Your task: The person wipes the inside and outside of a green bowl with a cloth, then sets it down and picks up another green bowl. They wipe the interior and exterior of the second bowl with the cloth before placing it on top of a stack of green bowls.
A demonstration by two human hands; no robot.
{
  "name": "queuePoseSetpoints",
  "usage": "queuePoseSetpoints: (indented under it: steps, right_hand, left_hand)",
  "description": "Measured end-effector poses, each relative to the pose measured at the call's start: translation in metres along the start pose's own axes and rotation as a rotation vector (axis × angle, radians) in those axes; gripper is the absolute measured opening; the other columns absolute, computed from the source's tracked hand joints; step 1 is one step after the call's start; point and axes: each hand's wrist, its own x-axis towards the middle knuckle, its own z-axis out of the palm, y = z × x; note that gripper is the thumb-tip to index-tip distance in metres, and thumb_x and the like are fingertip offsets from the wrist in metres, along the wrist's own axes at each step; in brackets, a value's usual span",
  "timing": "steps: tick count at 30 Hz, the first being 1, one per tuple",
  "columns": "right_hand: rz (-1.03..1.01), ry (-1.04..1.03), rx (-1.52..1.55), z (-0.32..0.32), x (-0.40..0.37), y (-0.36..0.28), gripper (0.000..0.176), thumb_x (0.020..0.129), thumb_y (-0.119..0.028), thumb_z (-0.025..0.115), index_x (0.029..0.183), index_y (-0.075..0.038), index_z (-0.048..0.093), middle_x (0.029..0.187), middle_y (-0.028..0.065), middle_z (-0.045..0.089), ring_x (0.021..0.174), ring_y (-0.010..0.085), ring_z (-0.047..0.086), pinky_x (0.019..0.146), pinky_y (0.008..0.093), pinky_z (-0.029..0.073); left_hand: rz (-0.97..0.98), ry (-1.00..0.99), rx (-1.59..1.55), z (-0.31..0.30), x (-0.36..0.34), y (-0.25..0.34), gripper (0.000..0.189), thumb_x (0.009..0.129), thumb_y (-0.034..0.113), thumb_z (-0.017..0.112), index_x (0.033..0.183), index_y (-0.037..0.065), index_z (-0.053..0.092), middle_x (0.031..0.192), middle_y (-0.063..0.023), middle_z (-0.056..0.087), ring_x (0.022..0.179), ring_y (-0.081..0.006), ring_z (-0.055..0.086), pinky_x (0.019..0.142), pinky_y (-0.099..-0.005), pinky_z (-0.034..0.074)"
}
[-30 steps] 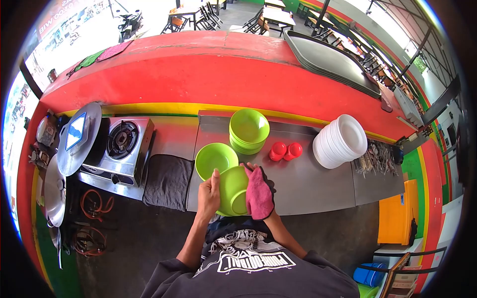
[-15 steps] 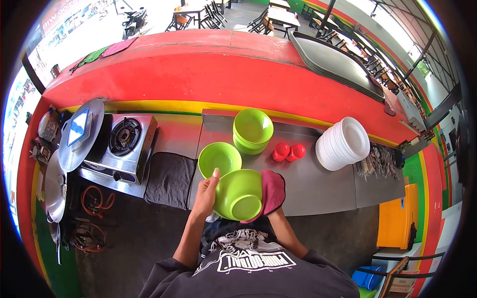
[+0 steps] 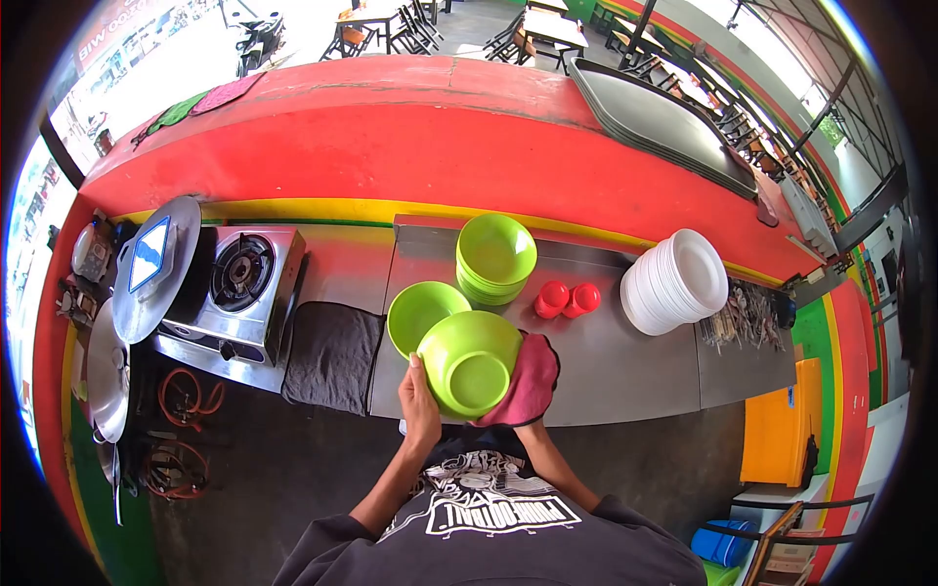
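Observation:
A green bowl (image 3: 474,366) is tipped on its side in front of my body, its foot ring turned towards me. My left hand (image 3: 420,405) grips its left edge, fingers closed. A maroon cloth (image 3: 533,379) lies against the bowl's right side. It covers most of my right hand (image 3: 529,428), whose fingers are hidden behind cloth and bowl. Just beyond, another green bowl (image 3: 422,313) sits upright on the steel counter, partly hidden by the held one. A stack of green bowls (image 3: 496,252) stands farther back.
Two red containers (image 3: 567,301) stand right of the stack. White plates (image 3: 674,283) are piled farther right, near a heap of cutlery (image 3: 743,320). On the left are a dark folded cloth (image 3: 334,354) and a gas stove (image 3: 239,283). A red wall (image 3: 391,146) rises behind the counter.
The held bowl has tilted and turned, showing more of its underside and foot ring. My left hand has shifted lower along its edge, the thumb no longer up at the rim.

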Motion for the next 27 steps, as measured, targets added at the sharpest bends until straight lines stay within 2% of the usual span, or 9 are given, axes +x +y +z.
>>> queuePoseSetpoints:
  steps: [4,7,10,13,17,20,22,25,27]
  right_hand:
    - [0.076,-0.08,0.404,0.002,0.006,-0.028,0.038,0.096,-0.016,0.055,0.129,0.001,0.051,0.127,0.0207,0.055,0.121,0.028,0.054,0.101,0.0367,0.043]
    - [-0.103,-0.331,0.257,-0.014,0.021,-0.035,0.053,0.098,-0.017,0.053,0.146,0.0,0.039,0.146,0.0171,0.047,0.135,0.023,0.046,0.113,0.0349,0.036]
    - [-0.235,-0.439,0.215,-0.012,0.02,-0.033,0.05,0.094,-0.021,0.057,0.139,-0.002,0.048,0.14,0.018,0.052,0.131,0.0278,0.05,0.111,0.0405,0.039]
    - [-0.367,-0.549,0.168,-0.011,0.014,-0.027,0.048,0.089,-0.025,0.061,0.132,-0.004,0.057,0.134,0.0189,0.058,0.128,0.0325,0.053,0.108,0.0461,0.042]
    - [-0.433,-0.704,0.261,-0.006,0.018,-0.005,0.047,0.087,-0.028,0.064,0.129,-0.006,0.059,0.13,0.0193,0.061,0.124,0.0326,0.056,0.108,0.0454,0.04]
    - [-0.238,-0.607,0.337,-0.006,0.02,-0.01,0.044,0.088,-0.023,0.063,0.127,-0.004,0.06,0.13,0.0187,0.061,0.123,0.0323,0.057,0.106,0.0435,0.042]
    - [-0.024,-0.545,0.572,0.013,0.021,-0.006,0.043,0.089,-0.018,0.063,0.129,-0.002,0.058,0.13,0.0172,0.062,0.121,0.0312,0.057,0.105,0.0411,0.043]
    - [-0.105,-0.405,0.394,0.02,0.036,-0.005,0.046,0.095,-0.01,0.06,0.139,0.001,0.051,0.133,0.013,0.06,0.124,0.0232,0.057,0.107,0.034,0.043]
    - [0.126,-0.294,0.843,0.023,0.04,-0.01,0.049,0.097,-0.012,0.061,0.143,0.001,0.047,0.135,0.011,0.059,0.125,0.0195,0.056,0.108,0.0319,0.043]
  left_hand:
    - [-0.049,-0.025,0.158,-0.004,0.016,0.032,0.053,0.108,0.042,0.044,0.102,-0.003,0.069,0.087,-0.0024,0.069,0.075,-0.0058,0.059,0.065,-0.0227,0.047]
    - [-0.084,-0.091,0.251,-0.003,0.028,0.042,0.054,0.107,0.042,0.045,0.097,-0.004,0.07,0.08,0.0001,0.068,0.069,-0.0039,0.056,0.059,-0.022,0.045]
    - [-0.119,-0.198,0.456,-0.008,0.037,0.04,0.054,0.108,0.041,0.045,0.091,-0.004,0.07,0.074,0.0037,0.061,0.067,-0.0028,0.048,0.057,-0.0234,0.041]
    - [-0.129,-0.276,0.601,-0.011,0.04,0.034,0.051,0.107,0.04,0.046,0.103,-0.005,0.071,0.086,-0.0008,0.07,0.074,-0.0048,0.058,0.066,-0.0223,0.048]
    - [-0.201,-0.221,0.345,-0.007,0.038,0.025,0.053,0.108,0.041,0.045,0.099,-0.005,0.071,0.084,0.0005,0.067,0.073,-0.0049,0.054,0.065,-0.0237,0.046]
    - [-0.127,-0.209,0.453,-0.01,0.042,0.025,0.055,0.107,0.043,0.045,0.097,-0.004,0.071,0.083,0.0003,0.067,0.07,-0.0045,0.054,0.063,-0.0231,0.046]
    - [-0.144,-0.165,0.459,-0.017,0.05,0.026,0.055,0.107,0.044,0.045,0.095,-0.003,0.07,0.082,-0.0001,0.068,0.069,-0.004,0.055,0.061,-0.0221,0.046]
    - [-0.119,-0.034,0.276,-0.003,0.05,0.037,0.056,0.106,0.046,0.046,0.089,-0.002,0.069,0.077,-0.0003,0.067,0.064,-0.0038,0.054,0.056,-0.0214,0.044]
    - [-0.131,-0.014,0.189,-0.013,0.058,0.038,0.054,0.106,0.046,0.046,0.093,-0.001,0.07,0.081,-0.0016,0.069,0.067,-0.0049,0.06,0.059,-0.0217,0.047]
